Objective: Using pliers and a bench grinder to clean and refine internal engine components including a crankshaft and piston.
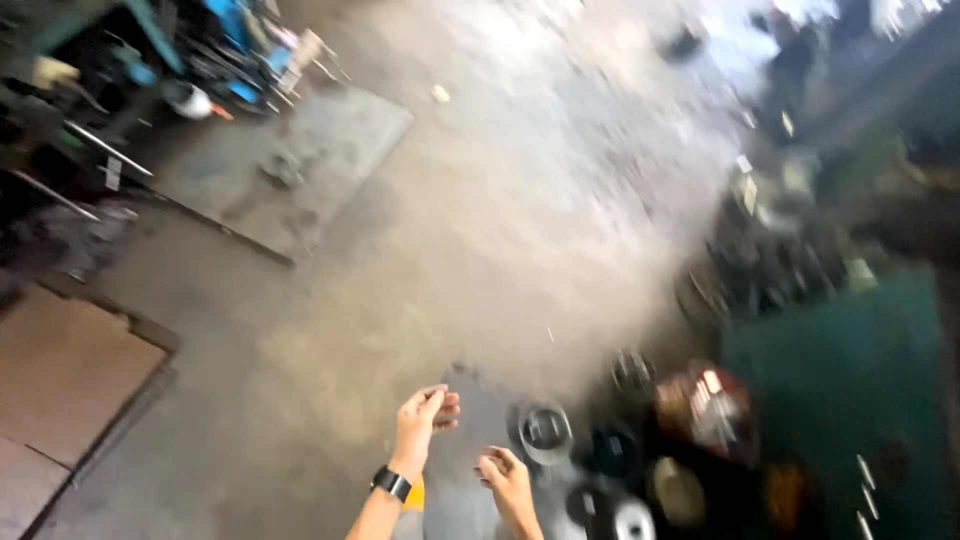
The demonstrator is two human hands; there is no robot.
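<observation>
**Over a grey workshop floor, both hands hanging free**

Below you, the concrete floor (480,250) is taking up most of the view, stained and blurred with motion. To your right, a dark green machine body (850,400) is filling the lower corner, with a jumble of dark parts heaped beside it. Toward the upper left, a flat grey metal plate (290,170) is lying on the floor, and past it a clutter of blue and black equipment (220,50) is crowding the corner. At the lower left, a brown board (60,380) is lying flat.

Near your hands, several round metal rings and discs are sitting on the floor; the clearest one, a shiny steel ring (546,432), is lying just right of your fingers.

Your left hand (422,425), with a black wristwatch (391,483) on its wrist, is hanging with the fingers loosely curled and gripping nothing. Your right hand (506,480) is curling into a loose fist just beside it; you are holding nothing that can be made out, though the blur is hiding the palm.
</observation>
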